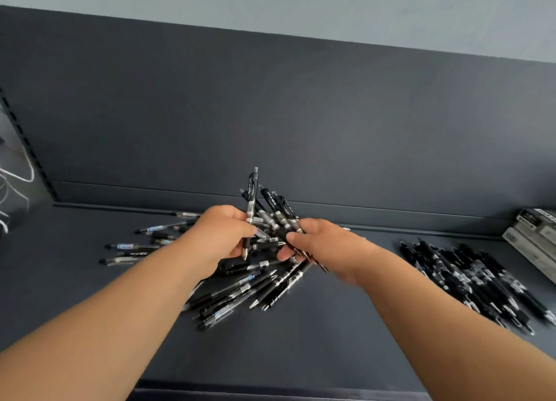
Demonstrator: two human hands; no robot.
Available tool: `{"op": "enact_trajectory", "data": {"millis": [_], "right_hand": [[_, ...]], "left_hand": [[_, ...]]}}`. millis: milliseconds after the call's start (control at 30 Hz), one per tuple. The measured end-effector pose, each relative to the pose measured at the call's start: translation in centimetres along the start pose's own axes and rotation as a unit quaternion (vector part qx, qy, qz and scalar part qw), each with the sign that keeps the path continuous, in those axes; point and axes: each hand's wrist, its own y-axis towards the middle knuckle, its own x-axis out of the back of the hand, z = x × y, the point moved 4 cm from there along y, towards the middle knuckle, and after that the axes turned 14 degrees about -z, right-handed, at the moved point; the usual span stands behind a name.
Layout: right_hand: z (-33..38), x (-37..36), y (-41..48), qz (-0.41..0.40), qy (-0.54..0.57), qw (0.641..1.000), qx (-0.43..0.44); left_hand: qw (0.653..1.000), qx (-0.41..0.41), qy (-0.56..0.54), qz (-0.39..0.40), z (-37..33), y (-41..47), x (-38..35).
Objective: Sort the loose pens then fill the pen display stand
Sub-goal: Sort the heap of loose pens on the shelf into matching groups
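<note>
A heap of loose black pens [240,289] lies on the dark shelf [316,340] below my hands. My left hand [219,235] grips one black pen [251,202] upright, its clicker end pointing up. My right hand [319,244] holds a bundle of several black pens [278,211], fanned up and to the left. Both hands hover close together above the heap. A few pens with pale barrels [129,250] lie spread to the left. A sorted group of black pens [472,280] lies in a row to the right.
Grey pen boxes [535,238] are stacked at the far right against the shelf's dark back panel [270,114]. A slotted upright [27,141] and white cords [12,184] stand at the left edge. The shelf's front edge [270,385] runs along the bottom.
</note>
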Motion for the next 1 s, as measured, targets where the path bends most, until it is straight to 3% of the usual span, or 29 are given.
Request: {"op": "enact_trajectory", "data": {"millis": [133, 367, 600, 1000], "right_hand": [[-0.8, 1.3, -1.0, 0.008, 0.075, 0.997, -0.004], [-3.5, 5.2, -2.7, -0.031, 0.061, 0.998, -0.006], [-7.2, 10.9, -5.2, -0.086, -0.033, 0.995, -0.037], [-15.1, 21.1, -7.5, -0.208, -0.097, 0.970, -0.082]], "left_hand": [[0.998, 0.009, -0.033, 0.056, -1.4, -1.8, -3.6], [0.997, 0.001, -0.019, 0.074, -2.8, -4.3, -8.6], [0.995, -0.015, 0.020, 0.101, -3.9, -6.5, -13.8], [0.983, -0.015, 0.115, 0.141, -4.2, -10.1, -23.8]]}}
